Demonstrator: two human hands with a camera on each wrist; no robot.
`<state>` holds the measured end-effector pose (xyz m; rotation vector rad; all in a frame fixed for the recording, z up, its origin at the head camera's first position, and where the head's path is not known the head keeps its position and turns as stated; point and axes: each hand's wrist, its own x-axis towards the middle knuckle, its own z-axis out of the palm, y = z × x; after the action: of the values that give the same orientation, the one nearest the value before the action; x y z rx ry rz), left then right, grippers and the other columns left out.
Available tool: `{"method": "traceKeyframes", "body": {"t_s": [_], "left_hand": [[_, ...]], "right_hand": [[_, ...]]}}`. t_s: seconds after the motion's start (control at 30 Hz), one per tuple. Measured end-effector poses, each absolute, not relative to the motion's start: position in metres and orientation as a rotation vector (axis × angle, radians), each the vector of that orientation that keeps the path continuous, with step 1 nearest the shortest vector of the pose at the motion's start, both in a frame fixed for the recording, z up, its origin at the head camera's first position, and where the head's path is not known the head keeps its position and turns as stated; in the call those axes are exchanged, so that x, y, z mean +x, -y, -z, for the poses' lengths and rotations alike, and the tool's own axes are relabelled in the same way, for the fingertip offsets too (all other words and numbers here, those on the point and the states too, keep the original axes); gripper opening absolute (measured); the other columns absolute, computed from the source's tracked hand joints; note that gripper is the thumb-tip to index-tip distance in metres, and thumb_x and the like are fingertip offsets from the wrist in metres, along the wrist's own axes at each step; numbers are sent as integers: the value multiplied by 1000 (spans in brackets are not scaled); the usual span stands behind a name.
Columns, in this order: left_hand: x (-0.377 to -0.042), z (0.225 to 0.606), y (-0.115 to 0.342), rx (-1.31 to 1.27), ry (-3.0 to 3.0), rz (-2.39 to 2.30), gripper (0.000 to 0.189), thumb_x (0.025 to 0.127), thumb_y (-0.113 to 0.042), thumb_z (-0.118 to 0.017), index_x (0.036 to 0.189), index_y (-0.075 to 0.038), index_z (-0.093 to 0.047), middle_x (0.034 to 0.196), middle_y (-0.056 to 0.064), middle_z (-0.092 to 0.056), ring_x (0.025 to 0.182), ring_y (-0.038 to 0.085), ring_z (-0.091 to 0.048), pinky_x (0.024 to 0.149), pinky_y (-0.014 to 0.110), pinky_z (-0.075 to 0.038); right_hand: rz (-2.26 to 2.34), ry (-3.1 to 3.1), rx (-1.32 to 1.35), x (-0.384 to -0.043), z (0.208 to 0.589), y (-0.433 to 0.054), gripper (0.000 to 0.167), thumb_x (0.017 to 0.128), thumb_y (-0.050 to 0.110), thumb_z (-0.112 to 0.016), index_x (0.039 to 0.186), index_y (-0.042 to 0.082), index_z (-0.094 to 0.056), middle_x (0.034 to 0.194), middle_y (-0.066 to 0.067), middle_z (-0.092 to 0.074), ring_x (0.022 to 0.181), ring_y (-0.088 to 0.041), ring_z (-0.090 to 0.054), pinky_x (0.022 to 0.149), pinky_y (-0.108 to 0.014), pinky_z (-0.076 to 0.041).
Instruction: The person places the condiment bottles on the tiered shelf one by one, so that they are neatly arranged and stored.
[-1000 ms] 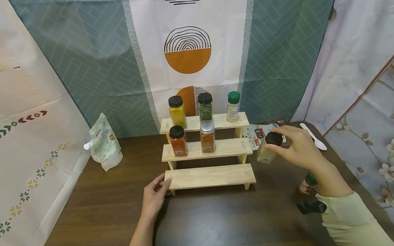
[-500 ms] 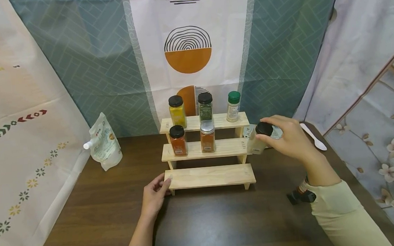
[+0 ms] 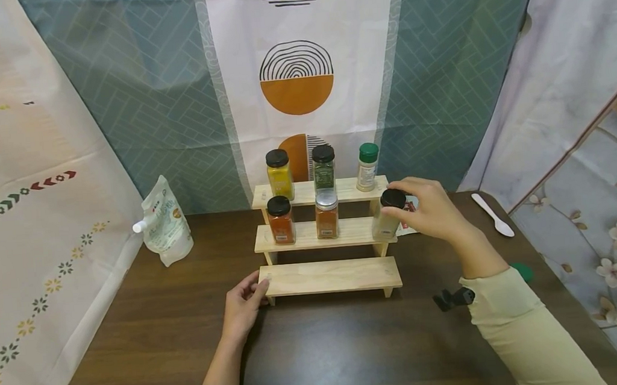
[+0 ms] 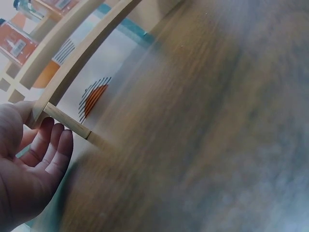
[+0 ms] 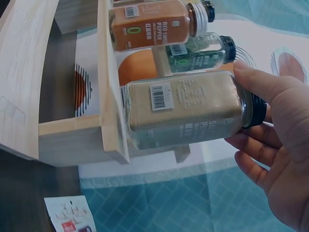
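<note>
My right hand [image 3: 431, 212] pinches the black lid of a glass spice jar [image 3: 385, 225] filled with pale powder. The jar stands at the right end of the middle shelf of a three-tier wooden rack [image 3: 330, 276]; in the right wrist view its base [image 5: 133, 116] is at the shelf's edge, and I cannot tell if it rests fully there. My left hand [image 3: 243, 305] grips the left end of the bottom shelf, its fingers [image 4: 58, 150] curled by the shelf leg. On the middle shelf are an orange-red jar [image 3: 281, 228] and a silver-lidded jar [image 3: 327, 220].
The top shelf bears a yellow jar [image 3: 280, 179], a green-herb jar [image 3: 323, 170] and a green-capped bottle [image 3: 367, 170]. A white spouted pouch [image 3: 166, 225] stands left. Right of the rack lie a packet [image 3: 406, 228], partly hidden, and a white spoon [image 3: 492, 214]. A green cap [image 3: 522, 272] shows behind the sleeve.
My right hand has carried the pale-powder jar leftward from beside the rack to the right end of the middle shelf. The left hand has stayed on the bottom shelf.
</note>
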<state>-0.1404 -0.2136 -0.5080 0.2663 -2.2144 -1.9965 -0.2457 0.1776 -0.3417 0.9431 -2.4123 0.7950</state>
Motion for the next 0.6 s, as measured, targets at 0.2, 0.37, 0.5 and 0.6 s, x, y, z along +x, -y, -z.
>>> {"method": "traceKeyframes", "body": {"t_s": [0.2, 0.37, 0.5, 0.6], "left_hand": [[-131, 485, 208, 262, 2232, 2008, 45, 98, -10, -68, 136, 11, -56, 87, 11, -67, 75, 18, -67, 71, 30, -61], [-133, 489, 209, 257, 2224, 2009, 45, 98, -10, -68, 136, 11, -56, 86, 11, -67, 74, 18, -67, 70, 30, -61], [-140, 505, 213, 269, 2233, 1998, 48, 99, -13, -68, 138, 11, -54, 86, 10, -66, 74, 18, -67, 70, 28, -60], [-141, 509, 213, 270, 2222, 1997, 49, 98, -15, -69, 139, 9, -55, 87, 11, -65, 75, 18, -67, 69, 27, -60]], "right_hand": [[-794, 2529, 928, -254, 343, -169, 52, 84, 23, -85, 125, -4, -67, 114, -20, -69, 101, -37, -66, 84, -53, -55], [-796, 2576, 928, -259, 342, -162, 54, 86, 26, -84, 129, -1, -67, 121, -21, -68, 112, -41, -63, 94, -59, -51], [-791, 2588, 923, -262, 342, -156, 53, 86, 28, -83, 129, 3, -67, 120, -18, -69, 109, -38, -64, 92, -56, -51], [-792, 2607, 913, -262, 341, -153, 53, 87, 29, -83, 130, 3, -66, 122, -18, -68, 109, -37, -63, 90, -55, -50]]}}
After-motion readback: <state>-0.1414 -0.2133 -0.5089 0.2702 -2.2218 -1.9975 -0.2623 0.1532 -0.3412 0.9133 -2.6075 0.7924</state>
